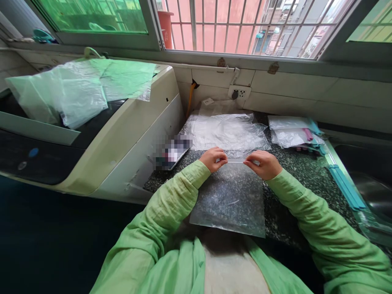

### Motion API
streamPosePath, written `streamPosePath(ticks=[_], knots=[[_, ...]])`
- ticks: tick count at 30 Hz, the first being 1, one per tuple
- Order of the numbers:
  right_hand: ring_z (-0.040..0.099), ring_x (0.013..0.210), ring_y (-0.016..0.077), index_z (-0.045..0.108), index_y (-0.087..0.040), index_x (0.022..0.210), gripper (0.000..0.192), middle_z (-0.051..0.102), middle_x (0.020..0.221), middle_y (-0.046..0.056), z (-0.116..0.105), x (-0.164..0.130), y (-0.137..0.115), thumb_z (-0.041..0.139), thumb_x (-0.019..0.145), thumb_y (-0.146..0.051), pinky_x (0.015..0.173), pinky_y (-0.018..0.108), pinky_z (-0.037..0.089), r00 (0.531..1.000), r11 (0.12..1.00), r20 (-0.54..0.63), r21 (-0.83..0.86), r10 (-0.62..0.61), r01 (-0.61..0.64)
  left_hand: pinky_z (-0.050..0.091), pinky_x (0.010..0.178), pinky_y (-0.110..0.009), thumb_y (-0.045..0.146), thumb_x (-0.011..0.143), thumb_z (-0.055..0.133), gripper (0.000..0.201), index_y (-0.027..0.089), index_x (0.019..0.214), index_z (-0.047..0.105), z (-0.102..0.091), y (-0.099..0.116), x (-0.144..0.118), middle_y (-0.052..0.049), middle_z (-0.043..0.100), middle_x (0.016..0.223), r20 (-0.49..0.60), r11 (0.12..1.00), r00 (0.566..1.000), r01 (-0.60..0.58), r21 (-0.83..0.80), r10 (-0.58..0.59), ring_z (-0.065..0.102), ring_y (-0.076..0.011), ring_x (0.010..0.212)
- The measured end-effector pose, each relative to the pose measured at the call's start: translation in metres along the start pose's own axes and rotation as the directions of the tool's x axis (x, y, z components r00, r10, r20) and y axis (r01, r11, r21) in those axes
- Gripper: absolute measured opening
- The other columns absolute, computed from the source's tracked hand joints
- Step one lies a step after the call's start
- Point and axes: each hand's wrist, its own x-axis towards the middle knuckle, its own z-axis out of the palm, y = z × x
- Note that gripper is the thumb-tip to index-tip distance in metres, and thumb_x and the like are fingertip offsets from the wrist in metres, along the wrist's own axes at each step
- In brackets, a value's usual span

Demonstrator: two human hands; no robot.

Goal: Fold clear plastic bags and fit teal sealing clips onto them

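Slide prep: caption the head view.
Left hand and right hand pinch a clear, rectangular plastic bag by one edge over a speckled dark stone countertop.

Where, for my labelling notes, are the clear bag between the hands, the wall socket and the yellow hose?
Clear bag (227, 191): head view, middle of its flat panel.
Wall socket (242, 93): head view, its white faceplate.
Yellow hose (190, 99): head view, middle of its visible length.

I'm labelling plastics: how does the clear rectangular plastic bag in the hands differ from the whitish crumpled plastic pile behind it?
The clear rectangular plastic bag looks smooth; the whitish crumpled plastic pile is wrinkled. The left hand and right hand pinch the bag's far edge, while the pile lies on the black speckled countertop. The bag lets the countertop show through; the pile mostly hides it. Both are thin plastic.
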Motion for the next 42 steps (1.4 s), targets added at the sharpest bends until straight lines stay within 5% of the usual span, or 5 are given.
streamPosePath(ticks=[19,24,42], knots=[[0.052,0.054,0.0131,0.058,-0.019,0.062,0.019,0.06,0.058,0.003,-0.004,-0.001,0.004,0.052,0.075,-0.031,0.055,0.025,0.04,0.997,0.996,0.002,0.053,0.075,-0.075,0.04,0.068,-0.026,0.019,0.069,0.05,0.01,0.015,0.063,0.055,-0.002,0.004,-0.001,-0.003,0.055,0.063,-0.023,0.999,0.999,0.046,-0.018,-0.046,0.047,-0.0126,0.065],[0.052,0.054,0.0127,0.057,-0.019,0.062,0.019,0.059,0.056,0.002,-0.002,0.0,-0.005,0.051,0.076,-0.03,0.055,0.025,0.04,1.0,0.999,-0.006,0.047,0.028,-0.028,0.04,0.067,-0.026,0.027,0.07,0.054,0.016,0.015,0.079,0.06,-0.001,0.005,-0.002,-0.002,0.055,0.064,-0.021,0.998,0.998,0.058,-0.019,-0.059,0.047,-0.0125,0.063],[0.052,0.054,0.0126,0.059,-0.019,0.062,0.021,0.06,0.058,0.003,0.004,0.001,0.003,0.052,0.075,-0.034,0.054,0.025,0.041,0.996,0.994,0.025,0.07,0.088,-0.09,0.04,0.066,-0.025,0.024,0.076,0.047,0.016,0.014,0.067,0.056,0.003,0.007,0.001,-0.004,0.055,0.067,0.058,0.997,0.996,0.072,-0.033,-0.07,0.048,-0.0127,0.067]])
